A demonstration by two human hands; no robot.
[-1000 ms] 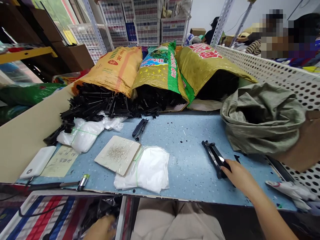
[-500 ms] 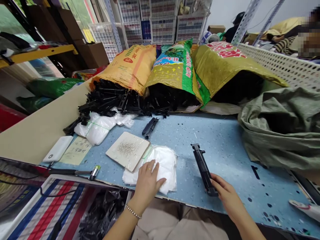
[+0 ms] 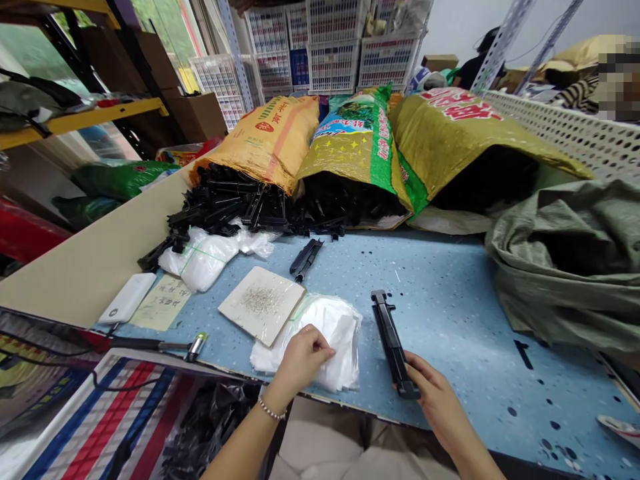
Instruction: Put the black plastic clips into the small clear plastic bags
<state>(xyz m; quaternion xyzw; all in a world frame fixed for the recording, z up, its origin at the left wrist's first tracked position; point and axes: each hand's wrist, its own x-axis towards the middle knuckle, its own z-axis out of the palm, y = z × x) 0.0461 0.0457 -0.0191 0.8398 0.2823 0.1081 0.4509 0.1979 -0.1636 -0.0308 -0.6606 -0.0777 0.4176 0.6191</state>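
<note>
My right hand (image 3: 431,387) grips the lower end of a long black plastic part (image 3: 390,343), which is held at a slant over the blue tabletop. It has a crosspiece at its top end and a small side tab. My left hand (image 3: 305,360) is closed in a pinch over a stack of thin white plastic bags (image 3: 345,323), seemingly on the edge of the top bag. The fingertips partly hide what they hold. Against the stack rests a square pale board (image 3: 260,303) with small specks on it. Another black plastic part (image 3: 306,259) lies behind the board.
Behind are an orange sack (image 3: 270,137), a green-and-gold sack (image 3: 350,147) and an olive sack (image 3: 440,133), with black parts spilling out. A grey-green sack (image 3: 555,293) stands right. Left lie a hammer (image 3: 160,345), a white device (image 3: 127,298) and a tied bag bundle (image 3: 207,260).
My left hand's spread fingers have drawn together into a pinch above the bags. My right hand and the black part have shifted slightly left. The whole view has moved a little.
</note>
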